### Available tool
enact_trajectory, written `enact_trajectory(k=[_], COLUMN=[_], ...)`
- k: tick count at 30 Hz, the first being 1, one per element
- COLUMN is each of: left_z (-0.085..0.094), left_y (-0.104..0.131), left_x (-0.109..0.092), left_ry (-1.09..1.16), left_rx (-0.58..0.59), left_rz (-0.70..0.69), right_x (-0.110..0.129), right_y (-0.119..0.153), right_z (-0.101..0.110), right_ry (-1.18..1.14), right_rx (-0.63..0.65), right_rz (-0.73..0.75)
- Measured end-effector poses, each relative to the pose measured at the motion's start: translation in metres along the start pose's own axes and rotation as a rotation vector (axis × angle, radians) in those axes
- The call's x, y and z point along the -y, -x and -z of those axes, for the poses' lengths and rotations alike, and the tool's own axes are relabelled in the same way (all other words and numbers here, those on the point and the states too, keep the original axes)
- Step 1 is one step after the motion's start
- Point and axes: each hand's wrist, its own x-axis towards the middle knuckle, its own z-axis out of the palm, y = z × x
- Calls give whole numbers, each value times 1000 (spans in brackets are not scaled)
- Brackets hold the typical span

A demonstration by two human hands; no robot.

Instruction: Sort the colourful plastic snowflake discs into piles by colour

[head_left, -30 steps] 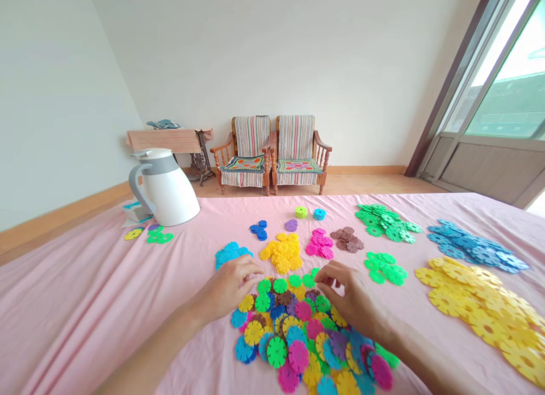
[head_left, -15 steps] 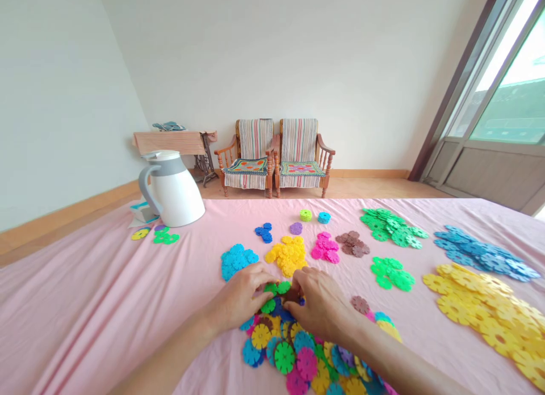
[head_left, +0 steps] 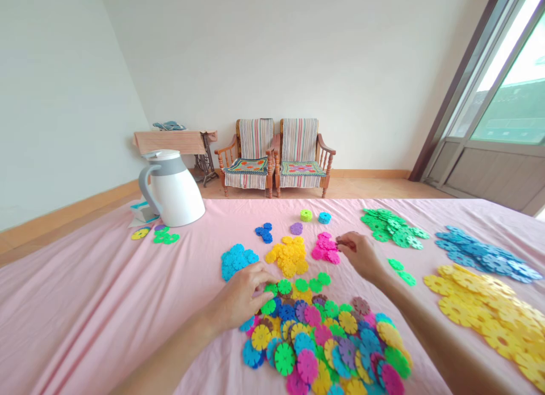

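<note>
Notched plastic discs of many colours lie in a mixed heap on the pink cloth, nearest me. At the heap's upper left edge, my left hand rests with fingers apart, close to some green discs. Farther up and to the right, my right hand pinches a small brown disc beside the pink pile; the hand covers most of the brown pile's place. Light blue discs and yellow discs form piles beyond the heap. A few dark blue discs and a purple disc lie behind them.
At the left stands a white and grey jug, with a few green discs before it. Large green, blue and yellow piles spread along the right. Small lime and cyan stacks stand at the back.
My right hand has moved from the heap up and right to the brown pile's place, uncovering the upper part of the heap. The left hand has stayed in place.
</note>
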Motion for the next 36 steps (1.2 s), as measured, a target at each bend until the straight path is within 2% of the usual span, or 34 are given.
enact_trajectory(k=[3, 5, 7, 10, 13, 15, 16, 18, 23, 32, 36], left_z=[1, 1, 0, 0, 0, 0, -1, -1, -2, -2, -4], left_y=[0, 0, 0, 0, 0, 0, 0, 0, 0, 0, 0], left_x=[-2, -2, -2, -1, 0, 0, 0, 0, 2, 2, 4], left_ry=[21, 28, 29, 31, 29, 22, 19, 18, 30, 30, 33], left_rx=[-5, -8, -10, -12, -13, -12, -11, -7, -8, -1, -6], left_rz=[15, 15, 8, 0, 0, 1, 3, 7, 3, 6, -2], right_x=[-23, -29, -28, -12, 15, 32, 39, 46, 46, 41, 37], right_y=[-13, -14, -12, -2, 15, 27, 33, 42, 47, 43, 38], right_z=[10, 14, 16, 14, 12, 12, 13, 14, 10, 9, 12], right_ry=[-17, 0, 31, 55, 46, 43, 57, 117, 210, -30, -110], right_rx=[-41, -57, -59, 6, 220, 492, 584, 669, 675, 786, 779], right_rz=[-48, -67, -67, -13, 97, 172, 181, 176, 171, 118, 94])
